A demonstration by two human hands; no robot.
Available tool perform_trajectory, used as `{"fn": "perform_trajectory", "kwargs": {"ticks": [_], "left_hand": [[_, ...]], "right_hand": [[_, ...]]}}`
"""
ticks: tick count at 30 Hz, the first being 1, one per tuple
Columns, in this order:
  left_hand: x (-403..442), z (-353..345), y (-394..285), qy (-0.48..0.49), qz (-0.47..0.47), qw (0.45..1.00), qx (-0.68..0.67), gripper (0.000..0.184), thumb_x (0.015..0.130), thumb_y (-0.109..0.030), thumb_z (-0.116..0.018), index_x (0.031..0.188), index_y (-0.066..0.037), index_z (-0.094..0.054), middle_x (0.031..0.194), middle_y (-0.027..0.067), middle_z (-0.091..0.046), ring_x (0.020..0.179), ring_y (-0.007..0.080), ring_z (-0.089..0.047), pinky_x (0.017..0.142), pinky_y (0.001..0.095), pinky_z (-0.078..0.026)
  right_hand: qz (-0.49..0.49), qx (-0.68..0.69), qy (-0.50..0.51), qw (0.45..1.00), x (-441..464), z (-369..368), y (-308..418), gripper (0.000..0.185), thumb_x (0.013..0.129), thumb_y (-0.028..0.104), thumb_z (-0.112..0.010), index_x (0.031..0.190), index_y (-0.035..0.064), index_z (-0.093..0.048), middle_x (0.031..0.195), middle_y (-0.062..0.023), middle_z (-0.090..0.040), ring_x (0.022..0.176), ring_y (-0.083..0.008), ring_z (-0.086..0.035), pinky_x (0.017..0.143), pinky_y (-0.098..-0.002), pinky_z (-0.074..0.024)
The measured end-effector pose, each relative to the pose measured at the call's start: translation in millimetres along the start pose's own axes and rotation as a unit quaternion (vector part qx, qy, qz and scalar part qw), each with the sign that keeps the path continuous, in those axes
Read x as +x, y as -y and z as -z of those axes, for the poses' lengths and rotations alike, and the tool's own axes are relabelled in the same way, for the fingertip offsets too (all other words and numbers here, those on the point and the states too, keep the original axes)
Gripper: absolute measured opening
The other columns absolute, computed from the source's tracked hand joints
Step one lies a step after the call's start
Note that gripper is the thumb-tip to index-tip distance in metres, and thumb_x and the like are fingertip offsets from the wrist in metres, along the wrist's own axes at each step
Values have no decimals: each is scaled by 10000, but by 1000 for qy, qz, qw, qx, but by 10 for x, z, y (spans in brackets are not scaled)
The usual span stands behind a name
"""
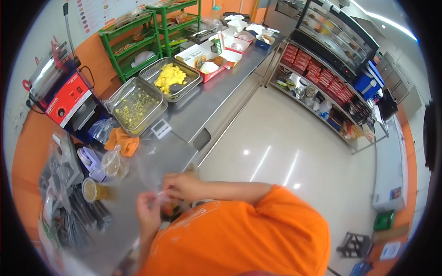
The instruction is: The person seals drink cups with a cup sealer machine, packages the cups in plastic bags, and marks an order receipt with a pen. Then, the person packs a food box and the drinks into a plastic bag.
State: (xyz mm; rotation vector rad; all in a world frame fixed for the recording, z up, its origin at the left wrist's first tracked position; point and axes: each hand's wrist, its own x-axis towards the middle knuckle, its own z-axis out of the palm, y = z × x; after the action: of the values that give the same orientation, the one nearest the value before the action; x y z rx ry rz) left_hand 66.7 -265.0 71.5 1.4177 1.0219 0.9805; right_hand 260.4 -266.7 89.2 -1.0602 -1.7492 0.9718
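Observation:
My left hand (147, 211) and my right hand (183, 185) are close together over the near edge of the steel counter, in front of my orange shirt. Thin clear plastic, apparently a bag (159, 198), is pinched between the fingers of both hands. Its outline is faint, and I cannot make out what it contains. To the left on the counter stand a tub with yellowish contents (95, 190) and a cup wrapped in plastic (114, 166). A lilac tape dispenser (91, 163) sits just behind them.
Along the steel counter (198, 117) are a tray of yellow food (171, 80), a tray of scraps (136, 106), a digital timer (161, 129), an orange cloth (122, 141) and open food boxes (211, 66). A red sealing machine (69, 99) stands at left, a display shelf (317, 73) across the aisle.

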Motion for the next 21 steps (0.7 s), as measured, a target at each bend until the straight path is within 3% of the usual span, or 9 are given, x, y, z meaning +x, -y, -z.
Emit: {"fn": "perform_trajectory", "kwargs": {"ticks": [5,7,9,10,12,16,18,21], "left_hand": [[14,34,100,-9,-3,1000,15,186,808,7,-556,961,-34,-457,892,24,-494,843,99,-470,772,233,-382],[51,14,122,-4,-4,999,37,158,812,11,-539,945,-34,-466,891,22,-495,830,96,-467,760,231,-380],[166,119,154,61,-107,957,261,103,821,13,-501,911,-36,-490,881,16,-497,817,93,-462,743,226,-376],[193,149,174,56,-110,957,264,103,821,13,-501,911,-36,-490,881,16,-497,817,93,-462,743,226,-376],[165,183,222,28,-48,992,117,93,824,21,-457,883,-36,-501,857,15,-509,813,97,-468,742,223,-374],[123,-25,30,66,14,997,-31,57,857,-24,-457,887,-43,-502,848,16,-517,805,95,-465,744,217,-369],[65,-148,-274,25,144,970,-195,41,883,-64,-462,890,-54,-500,851,14,-515,792,91,-458,746,226,-365],[88,48,81,16,85,988,-125,46,893,-94,-474,911,-58,-497,857,7,-506,789,95,-452,746,239,-362]], "right_hand": [[17,-59,-23,998,25,120,-165,124,767,103,-619,779,31,-518,773,-93,-509,742,-279,-541,640,-353,-423],[121,-265,-86,953,-3,98,-93,110,768,122,-603,795,60,-516,780,-72,-497,728,-256,-534,636,-350,-403],[137,-265,-106,948,-53,25,-95,103,771,131,-593,795,69,-515,781,-63,-492,723,-246,-532,640,-341,-395],[156,-271,-128,941,-37,24,-108,96,773,141,-583,795,78,-514,782,-54,-486,718,-236,-530,644,-331,-388],[133,-267,-92,950,-36,33,-179,100,772,144,-580,793,74,-512,785,-61,-499,724,-247,-541,638,-343,-400],[48,-243,-28,968,-110,-95,-349,117,756,146,-584,800,67,-509,779,-83,-538,711,-280,-578,595,-379,-441],[45,-205,-27,977,-78,-122,-323,127,750,149,-588,805,65,-510,774,-91,-546,696,-295,-584,578,-394,-452],[34,-196,-22,980,-53,-74,-328,141,743,154,-591,808,59,-509,761,-104,-551,672,-317,-585,564,-414,-464]]}}
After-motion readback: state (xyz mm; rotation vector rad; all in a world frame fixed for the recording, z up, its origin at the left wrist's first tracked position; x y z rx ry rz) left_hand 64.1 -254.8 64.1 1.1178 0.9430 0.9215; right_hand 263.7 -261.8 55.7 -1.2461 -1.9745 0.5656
